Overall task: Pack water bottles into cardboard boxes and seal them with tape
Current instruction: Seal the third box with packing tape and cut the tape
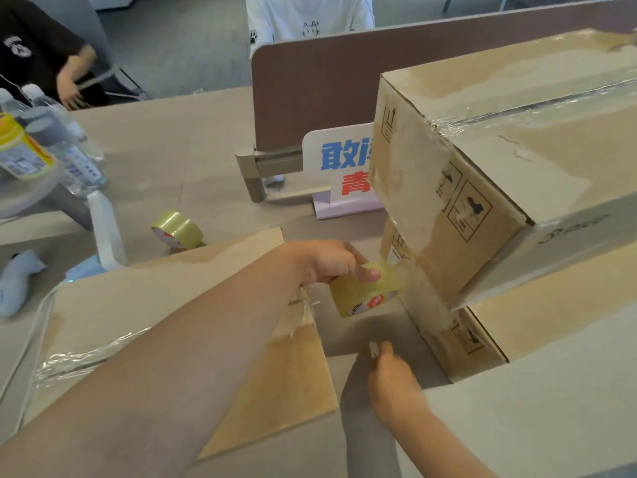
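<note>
So, sealing's underway: tape roll [368, 295] is clamped in the left hand [329, 263] beside the lower box [463, 343], and a pale bit [373, 350] is pinched in the right hand [393, 379]. Cutting's probably needed next.

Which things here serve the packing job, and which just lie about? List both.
Job: tape roll in the left hand, stacked taped boxes, flat cardboard, water bottles.
Lying about: spare tape roll, printed sign, white bottle.
</note>
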